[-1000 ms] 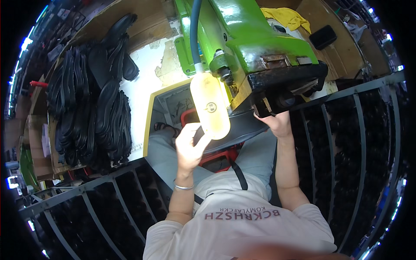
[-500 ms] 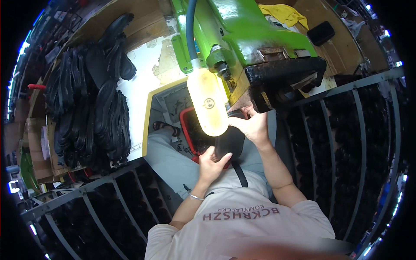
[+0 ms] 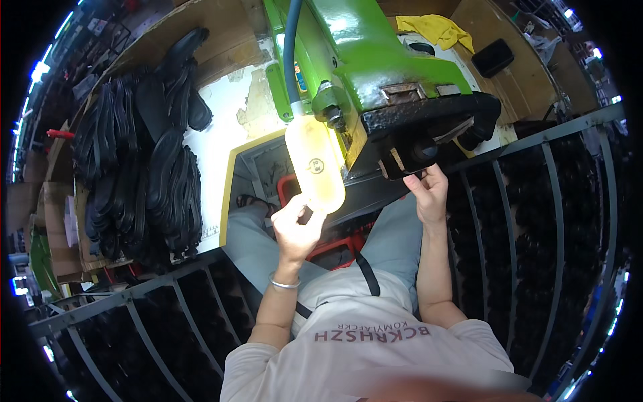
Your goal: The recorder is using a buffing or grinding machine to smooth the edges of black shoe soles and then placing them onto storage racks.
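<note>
I sit at a green machine (image 3: 375, 60) with a black head (image 3: 429, 127). My right hand (image 3: 429, 191) reaches up to the head's underside, its fingers on a black sole piece (image 3: 405, 157) sitting there. My left hand (image 3: 298, 224) is raised in front of me with fingers curled. It is at the lower end of a yellowish translucent oval part (image 3: 315, 164) that hangs from a blue hose (image 3: 289, 47). Whether the left hand grips anything is unclear. A silver bangle (image 3: 284, 283) is on my left wrist.
A big heap of black soles (image 3: 144, 154) lies on the bench at my left. Dark metal racks (image 3: 154, 321) filled with black soles flank me, including one on the right (image 3: 549, 234). A red crate (image 3: 335, 248) sits between my knees. A yellow cloth (image 3: 435, 28) lies behind the machine.
Both hands have lifted from my lap. The right went up and right to the machine's black head, the left up to the yellowish oval part.
</note>
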{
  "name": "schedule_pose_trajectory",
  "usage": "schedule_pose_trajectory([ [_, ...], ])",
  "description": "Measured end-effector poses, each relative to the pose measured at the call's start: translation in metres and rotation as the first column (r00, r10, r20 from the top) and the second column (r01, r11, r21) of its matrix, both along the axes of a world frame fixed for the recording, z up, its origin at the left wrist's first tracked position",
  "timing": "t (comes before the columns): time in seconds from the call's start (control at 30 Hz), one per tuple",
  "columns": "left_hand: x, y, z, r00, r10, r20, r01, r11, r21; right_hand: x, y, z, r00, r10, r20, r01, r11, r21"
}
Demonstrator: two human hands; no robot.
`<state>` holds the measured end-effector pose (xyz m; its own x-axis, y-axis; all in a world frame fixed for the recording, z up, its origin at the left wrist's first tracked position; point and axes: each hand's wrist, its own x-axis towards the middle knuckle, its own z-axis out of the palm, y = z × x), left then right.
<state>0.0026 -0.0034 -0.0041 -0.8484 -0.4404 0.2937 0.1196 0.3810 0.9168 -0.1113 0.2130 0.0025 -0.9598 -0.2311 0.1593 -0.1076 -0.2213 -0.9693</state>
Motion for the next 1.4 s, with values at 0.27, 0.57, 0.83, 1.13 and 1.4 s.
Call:
schedule_pose_trajectory([
  [0.27,0.042,-0.030,-0.012,0.998,0.031,-0.046,-0.008,0.903,0.430,0.015,-0.036,-0.001,0.965,0.218,0.143,-0.213,0.976,-0.050],
  [0.57,0.011,0.006,-0.015,0.998,-0.023,-0.052,0.037,0.962,0.272,0.001,0.009,-0.015,0.992,0.071,0.107,-0.062,0.994,-0.090],
  [0.83,-0.040,0.031,-0.002,0.984,-0.038,-0.174,0.060,0.990,0.127,-0.009,0.040,0.006,0.990,-0.111,0.092,0.116,0.992,-0.048],
  [1.13,0.025,-0.012,-0.014,0.987,0.149,-0.058,-0.092,0.827,0.554,0.006,0.011,-0.008,0.941,0.319,0.108,-0.328,0.941,0.081],
  [1.4,0.029,-0.010,-0.045,0.993,-0.106,0.043,0.058,0.791,0.609,-0.011,0.111,-0.027,0.912,0.032,0.409,0.154,0.897,-0.414],
])
